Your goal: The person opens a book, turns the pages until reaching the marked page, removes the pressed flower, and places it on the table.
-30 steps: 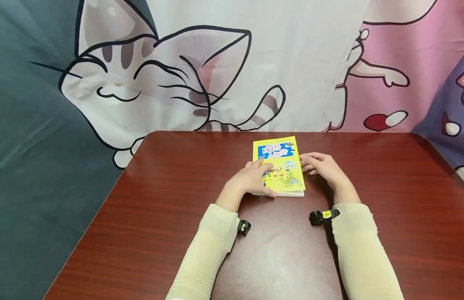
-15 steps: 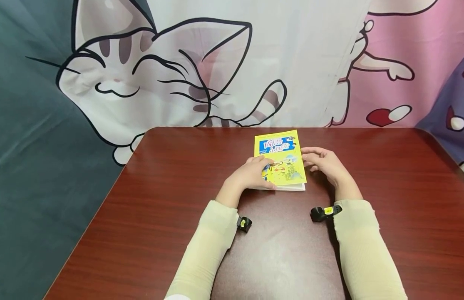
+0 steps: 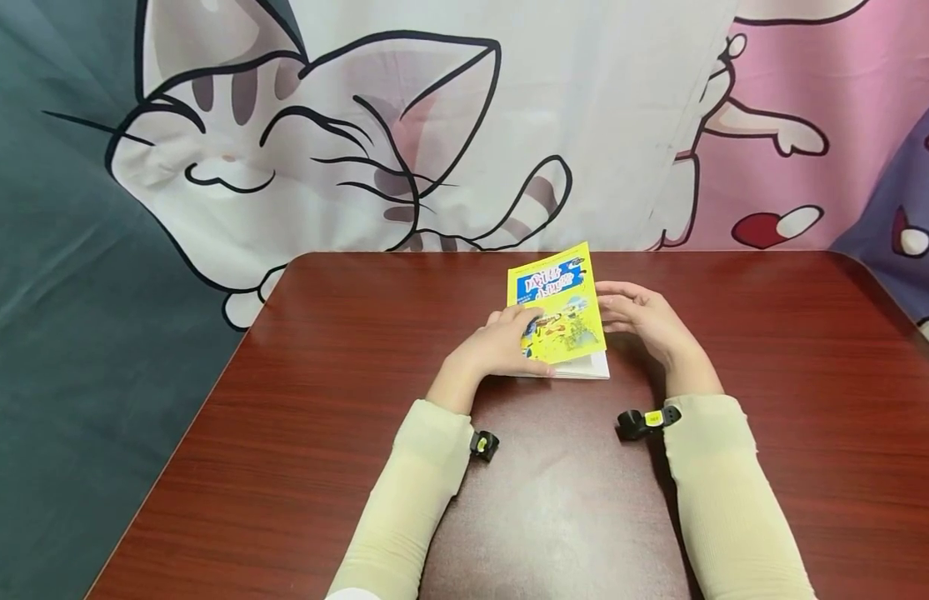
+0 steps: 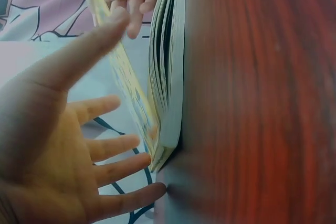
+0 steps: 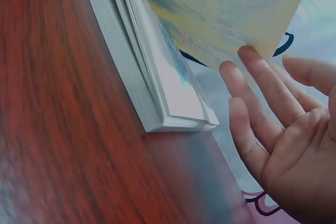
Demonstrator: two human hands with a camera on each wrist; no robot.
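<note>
A yellow paperback book (image 3: 572, 329) with a blue title band lies on the table, its front cover tilted up along the right side. White pages (image 3: 590, 367) show beneath the raised cover. My left hand (image 3: 494, 346) is at the book's left side; in the left wrist view its fingers spread toward the spine and the thumb reaches over the cover. At the right edge, my right hand (image 3: 647, 325) has its fingers loosely bent. The right wrist view shows its fingertips against the lifted cover (image 5: 231, 19), with the thumb apart from it.
The reddish-brown wooden table (image 3: 284, 433) carries the book near its far edge. Behind it hangs a curtain (image 3: 621, 125) with cartoon cats. Black wrist cameras are strapped at both cuffs, the left camera (image 3: 484, 446) and the right camera (image 3: 635, 424).
The book's front cover has risen on its right side, exposing more of the white pages. My right hand has shifted slightly with it; my left hand stays at the spine side.
</note>
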